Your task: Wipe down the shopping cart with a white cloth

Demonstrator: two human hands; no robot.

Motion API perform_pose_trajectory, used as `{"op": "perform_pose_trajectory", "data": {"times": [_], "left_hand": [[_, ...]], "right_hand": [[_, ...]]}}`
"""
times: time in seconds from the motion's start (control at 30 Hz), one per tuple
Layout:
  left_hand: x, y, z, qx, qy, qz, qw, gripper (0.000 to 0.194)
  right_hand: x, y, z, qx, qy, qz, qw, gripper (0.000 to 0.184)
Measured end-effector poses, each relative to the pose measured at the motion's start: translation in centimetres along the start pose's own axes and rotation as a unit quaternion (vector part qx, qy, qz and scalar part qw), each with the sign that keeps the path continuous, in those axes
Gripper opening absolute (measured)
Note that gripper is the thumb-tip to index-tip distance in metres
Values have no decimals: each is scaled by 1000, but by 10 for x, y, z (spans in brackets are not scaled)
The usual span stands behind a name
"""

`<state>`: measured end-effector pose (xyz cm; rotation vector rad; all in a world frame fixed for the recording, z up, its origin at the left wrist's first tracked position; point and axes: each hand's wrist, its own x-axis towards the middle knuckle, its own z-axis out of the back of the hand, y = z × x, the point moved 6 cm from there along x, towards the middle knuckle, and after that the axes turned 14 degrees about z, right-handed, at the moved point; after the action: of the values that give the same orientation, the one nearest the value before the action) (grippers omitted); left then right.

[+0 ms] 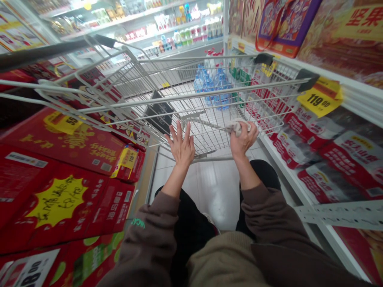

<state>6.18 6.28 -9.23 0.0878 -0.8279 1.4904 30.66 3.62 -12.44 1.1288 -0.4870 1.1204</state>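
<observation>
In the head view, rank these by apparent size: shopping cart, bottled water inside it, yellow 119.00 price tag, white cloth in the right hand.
1. Shopping cart
2. Bottled water and yellow price tag: they look alike, and distance makes ranking unsure.
3. White cloth

The left hand (181,145) is open, its fingers spread wide, while the right hand (243,139) curls closed, knuckles upward.
</observation>
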Motion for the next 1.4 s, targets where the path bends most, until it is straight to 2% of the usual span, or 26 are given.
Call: {"op": "perform_pose_trajectory", "data": {"times": [0.07,0.2,0.23,0.3,0.4,0.43,0.47,0.53,0.6,0.63,0.77,0.8,0.93,1.0,1.13,1.3,1.37,1.4], "left_hand": [[3,5,3,-1,3,-2,1000,53],[8,10,10,-4,-9,7,1000,52],[9,11,11,-1,-12,9,1000,51],[12,13,14,13,-20,8,1000,50],[15,14,17,30,-39,-3,999,47],[15,12,17,27,-50,-5,998,47],[15,9,18,21,-62,-6,998,46],[14,-2,17,6,-77,-16,997,46],[13,-21,12,1,-60,-46,997,46],[12,-32,8,3,-41,-66,997,46],[13,-65,-5,28,9,-142,989,50],[14,-69,-8,35,16,-159,987,50],[21,-79,-22,60,54,-221,972,44],[24,-81,-25,69,61,-245,965,41],[30,-80,-26,78,65,-265,959,35],[28,-75,-21,84,57,-257,961,34],[26,-73,-20,87,50,-247,964,34],[25,-72,-19,86,49,-240,966,34]], "right_hand": [[1,3,2,12,6,21,1000,27],[-7,22,-6,38,82,151,984,29],[-8,22,-8,32,97,163,981,29],[-7,10,-8,3,95,112,989,30],[-2,-13,-2,-40,42,-12,998,31],[0,-14,0,-42,32,-18,998,32],[2,-12,-1,-37,33,4,999,34],[3,0,-8,-15,76,100,992,40],[1,8,-16,1,126,169,978,42],[1,6,-18,-1,130,162,978,41],[6,-19,-10,-31,40,-12,999,34],[7,-19,-10,-28,32,-18,999,34],[7,2,-17,4,73,96,993,35],[5,6,-20,5,83,127,988,36],[9,-12,-20,-25,69,93,993,32],[17,-42,-4,-55,14,-18,998,28],[17,-40,2,-41,2,-11,999,28],[17,-34,3,-25,14,25,999,29]]}}
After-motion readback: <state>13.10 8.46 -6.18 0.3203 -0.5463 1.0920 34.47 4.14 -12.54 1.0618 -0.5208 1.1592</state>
